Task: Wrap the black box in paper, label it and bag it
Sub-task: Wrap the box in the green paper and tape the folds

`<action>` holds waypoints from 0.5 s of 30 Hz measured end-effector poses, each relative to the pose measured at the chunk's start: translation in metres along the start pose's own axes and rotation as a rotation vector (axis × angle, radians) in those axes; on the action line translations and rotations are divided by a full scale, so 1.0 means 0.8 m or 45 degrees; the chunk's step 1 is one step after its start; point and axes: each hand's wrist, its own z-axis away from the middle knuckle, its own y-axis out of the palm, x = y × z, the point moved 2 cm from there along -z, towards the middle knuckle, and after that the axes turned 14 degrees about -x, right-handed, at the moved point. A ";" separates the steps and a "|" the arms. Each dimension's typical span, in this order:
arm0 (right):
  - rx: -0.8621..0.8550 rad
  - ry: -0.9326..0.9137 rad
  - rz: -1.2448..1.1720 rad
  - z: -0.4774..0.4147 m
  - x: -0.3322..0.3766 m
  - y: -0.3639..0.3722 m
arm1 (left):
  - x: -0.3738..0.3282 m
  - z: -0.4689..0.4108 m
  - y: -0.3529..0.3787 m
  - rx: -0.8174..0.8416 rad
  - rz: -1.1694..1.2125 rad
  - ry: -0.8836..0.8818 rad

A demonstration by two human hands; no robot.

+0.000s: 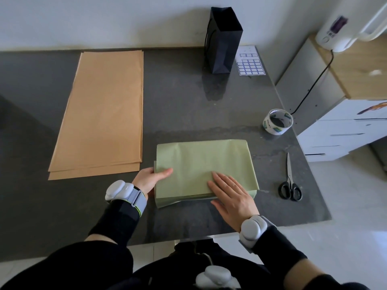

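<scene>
Grey table (178,105), sheets (100,114), bag (224,42), labels (250,63), tape (277,122), scissors (290,181), parcel (201,164)

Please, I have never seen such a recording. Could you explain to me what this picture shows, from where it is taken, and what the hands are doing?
There is no machine here: a person works with two bare hands. The one picture comes from a camera worn on the person's head, looking down at a grey table. The left hand pinches the left edge of a green paper that is folded into a flat package. The right hand presses flat on top of it. What is inside the paper is hidden. A white device is strapped to each wrist. On the table there are also a stack of brown paper, a standing black bag, a sheet of labels, a tape roll and scissors.
</scene>
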 end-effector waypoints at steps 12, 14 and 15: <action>-0.301 -0.129 0.185 -0.121 -0.025 -0.033 | -0.003 0.022 -0.014 0.037 0.248 -0.035; -0.265 -0.144 0.171 -0.140 -0.024 -0.034 | 0.001 0.027 -0.012 -0.008 0.286 -0.048; -0.230 -0.139 0.128 -0.142 -0.018 -0.035 | 0.002 0.029 -0.011 -0.045 0.282 -0.036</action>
